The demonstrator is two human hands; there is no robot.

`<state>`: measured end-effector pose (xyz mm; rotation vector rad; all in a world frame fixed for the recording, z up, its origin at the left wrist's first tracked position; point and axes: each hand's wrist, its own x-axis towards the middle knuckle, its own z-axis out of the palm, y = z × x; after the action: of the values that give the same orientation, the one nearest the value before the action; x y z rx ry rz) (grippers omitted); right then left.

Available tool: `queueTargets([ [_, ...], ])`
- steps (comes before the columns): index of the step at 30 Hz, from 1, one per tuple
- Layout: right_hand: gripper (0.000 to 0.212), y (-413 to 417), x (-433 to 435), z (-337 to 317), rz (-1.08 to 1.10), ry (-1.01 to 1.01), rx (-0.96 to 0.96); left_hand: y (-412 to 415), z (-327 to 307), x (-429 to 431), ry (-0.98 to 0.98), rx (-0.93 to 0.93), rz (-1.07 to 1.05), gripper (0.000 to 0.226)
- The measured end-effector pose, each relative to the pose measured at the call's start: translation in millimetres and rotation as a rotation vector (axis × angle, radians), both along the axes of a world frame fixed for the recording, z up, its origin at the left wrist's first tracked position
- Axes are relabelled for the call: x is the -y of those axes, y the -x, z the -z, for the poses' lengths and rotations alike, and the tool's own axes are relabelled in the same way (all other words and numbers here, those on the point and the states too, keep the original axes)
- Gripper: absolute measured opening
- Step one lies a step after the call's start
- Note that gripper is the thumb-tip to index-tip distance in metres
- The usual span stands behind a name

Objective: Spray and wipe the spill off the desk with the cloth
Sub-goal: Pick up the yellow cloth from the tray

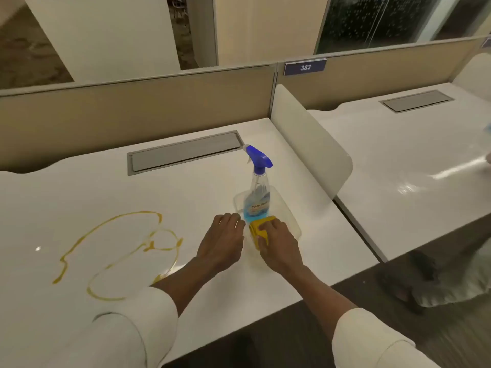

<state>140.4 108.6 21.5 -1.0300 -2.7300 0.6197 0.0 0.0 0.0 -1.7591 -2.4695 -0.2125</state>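
A thin yellow-orange spill (pixel 117 252) loops across the left part of the white desk (pixel 186 197). A clear spray bottle (pixel 257 187) with blue liquid and a blue trigger head stands upright in a clear plastic tray (pixel 287 208) at the desk's right side. A folded yellow cloth (pixel 259 229) lies at the tray's near end, in front of the bottle. My right hand (pixel 279 245) rests on the cloth with fingers curled over it. My left hand (pixel 221 241) is just left of the cloth, by the tray's near left corner, fingers bent, holding nothing that I can see.
A grey cable hatch (pixel 186 152) is set into the desk's back. A beige partition (pixel 132 112) runs behind, and a white rounded divider (pixel 308 139) separates the neighbouring desk (pixel 398 166). A sandalled foot (pixel 398 290) of another person shows on the floor at right.
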Motion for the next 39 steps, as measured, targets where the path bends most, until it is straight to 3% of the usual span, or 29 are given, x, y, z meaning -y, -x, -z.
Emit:
queueTargets([
  [6, 0.032, -9.3, -26.1, 8.7, 0.007, 0.010, 0.164, -10.1, -2.8, -43.3, 0.032, -0.023, 0.111, 0.021],
  [9, 0.034, -5.1, -32.4, 8.1, -0.010, -0.017, 0.218, -12.4, -2.2, -61.6, 0.195, 0.026, 0.102, 0.034],
  [15, 0.062, 9.5, -42.1, 15.3, -0.010, 0.026, 0.298, -20.5, -2.7, -89.0, 0.408, 0.227, -0.068, 0.066],
  [18, 0.064, 15.0, -44.6, 19.8, -0.003, 0.030, 0.304, -17.3, 6.9, -95.0, 0.427, 0.211, -0.066, 0.049],
  [19, 0.062, 15.8, -44.9, 20.7, -0.002, 0.023, 0.289, -14.3, 8.4, -95.5, 0.401, 0.206, -0.078, 0.036],
  [22, 0.044, 14.1, -47.3, 20.1, 0.003, 0.018, 0.236, -8.8, 8.5, -96.1, 0.286, 0.237, -0.135, 0.029],
  [27, 0.025, 5.8, -59.9, 9.0, 0.100, 0.059, 0.138, -6.0, -5.5, -97.7, 0.224, 0.416, -0.228, 0.023],
  [31, 0.016, -6.5, -74.7, -7.7, 0.146, 0.157, -0.058, -7.1, -26.1, -97.7, 0.189, 0.589, -0.243, 0.012],
  [33, 0.014, -10.0, -81.1, -14.9, 0.123, 0.189, -0.154, -7.9, -34.8, -93.8, 0.135, 0.659, -0.223, 0.017],
  [37, 0.010, -9.9, -87.9, -26.1, 0.054, 0.158, -0.272, -12.8, -43.6, -82.7, 0.080, 0.790, -0.189, 0.049],
  [39, 0.009, -9.4, -87.4, -34.0, 0.032, 0.152, -0.323, -13.4, -41.5, -78.5, 0.009, 0.774, -0.218, 0.049],
])
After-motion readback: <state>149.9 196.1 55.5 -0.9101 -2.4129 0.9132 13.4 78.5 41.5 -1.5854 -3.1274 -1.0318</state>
